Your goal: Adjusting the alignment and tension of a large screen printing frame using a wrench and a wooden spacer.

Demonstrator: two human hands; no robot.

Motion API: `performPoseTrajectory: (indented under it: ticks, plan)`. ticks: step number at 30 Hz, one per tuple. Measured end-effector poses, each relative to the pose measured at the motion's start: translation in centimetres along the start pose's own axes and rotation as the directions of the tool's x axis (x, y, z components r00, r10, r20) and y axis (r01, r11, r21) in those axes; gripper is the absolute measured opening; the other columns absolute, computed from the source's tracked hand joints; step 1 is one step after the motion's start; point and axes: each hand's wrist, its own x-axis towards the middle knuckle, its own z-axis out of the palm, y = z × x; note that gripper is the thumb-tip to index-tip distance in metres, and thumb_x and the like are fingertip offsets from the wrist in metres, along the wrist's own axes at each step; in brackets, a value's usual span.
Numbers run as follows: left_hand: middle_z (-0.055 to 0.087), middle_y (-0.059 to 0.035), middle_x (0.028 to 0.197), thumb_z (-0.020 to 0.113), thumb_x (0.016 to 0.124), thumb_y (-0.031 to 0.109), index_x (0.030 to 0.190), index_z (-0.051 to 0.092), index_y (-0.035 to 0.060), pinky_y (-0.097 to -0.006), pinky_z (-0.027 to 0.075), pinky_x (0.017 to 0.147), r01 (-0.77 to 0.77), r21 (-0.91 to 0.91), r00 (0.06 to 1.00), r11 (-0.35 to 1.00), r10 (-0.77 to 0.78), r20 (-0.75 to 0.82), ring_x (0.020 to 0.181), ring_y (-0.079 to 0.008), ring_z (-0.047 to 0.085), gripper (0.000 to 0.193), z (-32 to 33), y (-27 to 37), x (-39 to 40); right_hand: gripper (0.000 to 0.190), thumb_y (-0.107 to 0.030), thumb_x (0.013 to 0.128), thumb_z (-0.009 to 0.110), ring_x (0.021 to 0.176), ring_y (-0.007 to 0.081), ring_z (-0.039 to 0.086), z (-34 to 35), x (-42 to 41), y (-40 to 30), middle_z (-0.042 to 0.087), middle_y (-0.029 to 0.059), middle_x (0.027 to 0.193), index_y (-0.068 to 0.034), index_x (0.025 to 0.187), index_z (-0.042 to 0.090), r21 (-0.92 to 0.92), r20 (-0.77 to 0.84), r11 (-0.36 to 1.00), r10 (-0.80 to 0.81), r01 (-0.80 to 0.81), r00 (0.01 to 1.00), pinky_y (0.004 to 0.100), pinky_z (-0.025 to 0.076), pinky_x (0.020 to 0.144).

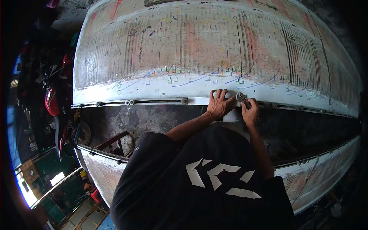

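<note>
A long printing table [161,89] with a pale, paint-marked top stretches across the view before me. Along its near edge runs a metal rail [161,101] with bolts and round stops. My left hand [220,104] presses down at this edge with fingers spread, over a white strip [198,101] lying along the rail. Just to its right, my right hand [250,110] grips an adjustable wrench [242,97] by its handle, the jaws pointing up and left above the table edge. What lies under my left palm is hidden.
A second similar table [99,172] with an edge rail stands behind my body. A dark aisle with a stained concrete floor [155,118] separates the two. At the left are a red motorcycle [51,102] and a rusty metal frame [113,141]. A dark bar [161,2] lies at the table's far side.
</note>
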Motion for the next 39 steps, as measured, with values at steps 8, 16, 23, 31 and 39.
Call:
performPoseTrajectory:
  ticks: [8,16,23,31,39]
  plan:
    - [0.048,-0.0165,0.137,0.059,0.096,0.05,0.145,0.054,0.0312,-0.0586,0.023,0.113,0.018,0.021,0.999,1.0,-0.018,0.027,0.134,-0.0332,0.042,0.053,0.1,0.0,0.0,0.03,-0.016,0.082,0.081,0.085,0.0455,0.064,0.7,0.1,-0.3,0.068,0.0191,0.091,-0.002,0.093,0.056,-0.27,0.021,0.945,0.195,-0.183,0.981,0.0515,0.049,0.075]
    - [0.048,-0.0156,0.138,0.058,0.098,0.049,0.144,0.055,0.0291,-0.0588,0.022,0.114,0.018,0.06,0.999,0.998,-0.02,0.028,0.135,-0.0329,0.041,0.051,0.3,-0.2,-0.4,0.033,-0.037,0.1,0.067,0.051,0.0077,0.051,-4.3,1.5,0.8,0.058,0.0009,0.063,-0.005,0.091,0.063,0.41,0.464,0.709,0.38,-0.575,0.8,0.0256,0.038,0.046]
    - [0.061,-0.015,0.114,0.066,0.095,0.043,0.136,0.057,0.0129,-0.0499,0.039,0.105,0.065,-0.244,0.998,0.968,-0.064,0.013,0.118,-0.0311,0.056,0.051,-2.7,1.4,0.7,0.059,-0.052,0.102,0.057,0.055,0.0222,0.059,-5.8,-0.3,5.4,0.061,0.0093,0.067,-0.002,0.072,0.062,-0.046,0.354,0.932,0.352,-0.36,0.866,0.0371,0.047,0.057]
    - [0.072,-0.0242,0.092,0.077,0.09,0.029,0.13,0.057,0.0001,-0.0436,0.053,0.075,0.329,-0.521,0.944,0.787,-0.271,0.188,0.083,-0.0374,0.072,0.053,-6.8,1.1,3.0,0.047,-0.054,0.092,0.067,0.08,0.0402,0.069,-7.4,7.4,1.4,0.071,0.0176,0.079,-0.008,0.088,0.077,-0.41,0.56,0.903,0.14,0.126,0.816,0.05,0.052,0.073]
    - [0.077,-0.016,0.098,0.077,0.087,0.022,0.13,0.065,0.0002,-0.0369,0.056,0.079,0.327,-0.706,0.93,0.628,-0.081,0.359,0.086,-0.022,0.073,0.049,-0.4,1.7,4.3,0.032,-0.033,0.095,0.07,0.056,0.012,0.064,-7.1,4.1,4.6,0.072,0.0067,0.072,-0.001,0.095,0.072,0.074,0.749,0.756,0.389,-0.651,0.537,0.0296,0.047,0.049]
